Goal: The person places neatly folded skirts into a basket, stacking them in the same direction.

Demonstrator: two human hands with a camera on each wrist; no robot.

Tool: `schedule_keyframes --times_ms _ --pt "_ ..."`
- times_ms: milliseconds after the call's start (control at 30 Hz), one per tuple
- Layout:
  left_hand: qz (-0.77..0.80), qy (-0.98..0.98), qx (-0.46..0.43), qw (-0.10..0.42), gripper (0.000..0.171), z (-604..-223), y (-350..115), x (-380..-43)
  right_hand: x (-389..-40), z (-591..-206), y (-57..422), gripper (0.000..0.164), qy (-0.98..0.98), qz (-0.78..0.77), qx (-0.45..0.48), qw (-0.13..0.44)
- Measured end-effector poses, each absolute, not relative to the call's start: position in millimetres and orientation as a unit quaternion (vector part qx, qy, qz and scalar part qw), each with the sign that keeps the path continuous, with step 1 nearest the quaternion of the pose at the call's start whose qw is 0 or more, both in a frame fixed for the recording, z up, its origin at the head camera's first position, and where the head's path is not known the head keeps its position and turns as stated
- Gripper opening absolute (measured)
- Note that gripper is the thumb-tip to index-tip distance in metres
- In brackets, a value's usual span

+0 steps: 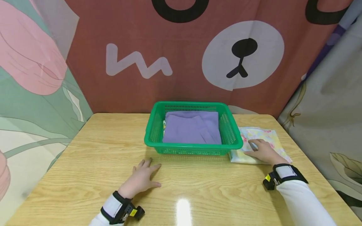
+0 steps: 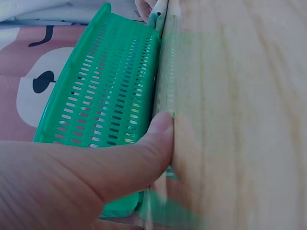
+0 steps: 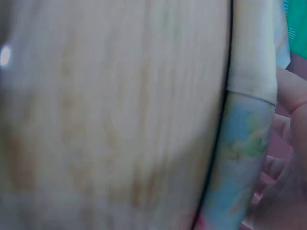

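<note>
My right hand (image 1: pixel 266 152) rests on a folded pastel floral cloth (image 1: pixel 254 133), its thumb and index finger spread apart. In the right wrist view, the fingers (image 3: pixel 300 96) lie along the upper side of the folded cloth (image 3: pixel 242 139). My left hand (image 1: pixel 139 179) lies low over the table with fingers spread, in front of the basket's left part and holding nothing. The left wrist view shows its thumb (image 2: pixel 158 139) close by the basket wall. A green plastic basket (image 1: pixel 195 149) stands between the hands, with a folded purple cloth (image 1: pixel 189 128) inside.
The wooden table (image 1: pixel 186 179) spans the front, its back edge near a brown curtain (image 1: pixel 135 91) with a bear face. Partly covered by the purple cloth, a patterned item (image 1: pixel 164 124) shows at the basket's left inside. The floral cloth lies right beside the basket's right end.
</note>
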State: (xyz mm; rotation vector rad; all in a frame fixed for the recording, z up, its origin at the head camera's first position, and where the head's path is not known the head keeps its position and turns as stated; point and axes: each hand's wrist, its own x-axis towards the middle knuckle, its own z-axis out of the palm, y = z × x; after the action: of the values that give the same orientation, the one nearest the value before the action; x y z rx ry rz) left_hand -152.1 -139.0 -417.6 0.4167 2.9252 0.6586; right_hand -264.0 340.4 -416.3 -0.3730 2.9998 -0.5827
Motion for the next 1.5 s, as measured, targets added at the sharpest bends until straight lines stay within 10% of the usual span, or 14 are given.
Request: schedule_keyframes --times_ms 1500 --pt "0.222 0.964 0.134 0.064 0.069 -416 -138 -152 -245 -402 344 0.053 0.968 -0.128 -0.201 0.08"
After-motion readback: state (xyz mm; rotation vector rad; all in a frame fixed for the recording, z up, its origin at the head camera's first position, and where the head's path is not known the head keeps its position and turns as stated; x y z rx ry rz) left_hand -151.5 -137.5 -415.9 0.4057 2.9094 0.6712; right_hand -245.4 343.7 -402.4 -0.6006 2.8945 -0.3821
